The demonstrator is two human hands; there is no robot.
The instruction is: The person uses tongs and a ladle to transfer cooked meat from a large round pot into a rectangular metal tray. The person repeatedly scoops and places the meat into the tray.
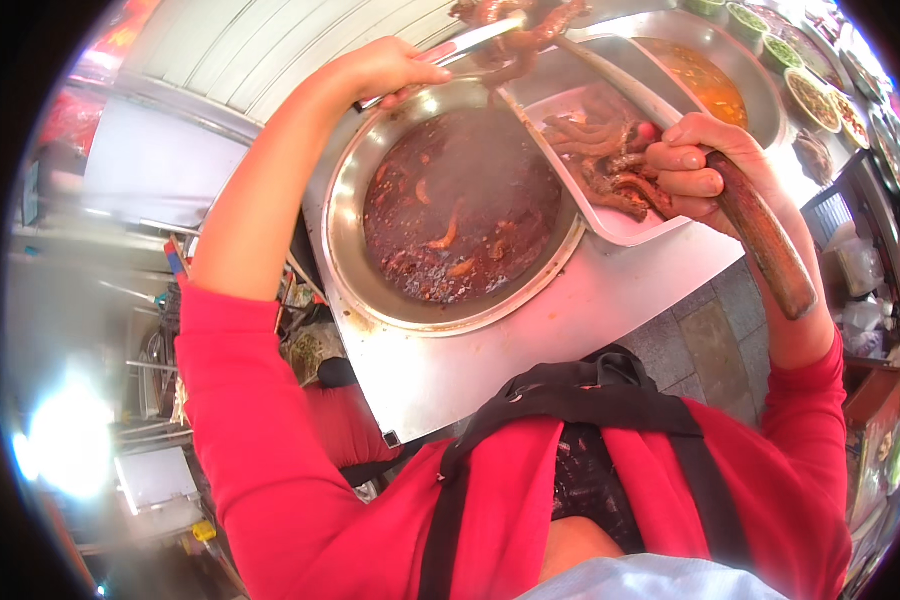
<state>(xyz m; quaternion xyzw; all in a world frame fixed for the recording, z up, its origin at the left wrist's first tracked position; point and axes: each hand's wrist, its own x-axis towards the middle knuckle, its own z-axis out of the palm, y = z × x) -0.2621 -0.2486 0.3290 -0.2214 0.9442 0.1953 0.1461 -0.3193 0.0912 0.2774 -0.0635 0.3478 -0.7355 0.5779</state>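
Observation:
My left hand (390,71) grips a metal utensil (487,37) whose far end touches a heap of dark, glossy braised meat (506,49) at the top of the view. In my right hand (709,165) is a long wooden-handled tool (761,232); its shaft runs up to the same heap, and its far end is hidden there. Below the heap steams a wide steel basin (450,326) of dark red-brown broth (461,217) with a few pieces floating. Right of the basin, a pale rectangular tray (630,236) holds long strips of braised meat (607,150), partly behind my right hand.
The basin stands on a metal worktop (435,367). A second steel basin (769,97) with orange broth lies beyond the tray. Several bowls of chopped greens and condiments, including one bowl (814,97), line the far right. Paving (697,322) shows beyond the worktop's edge.

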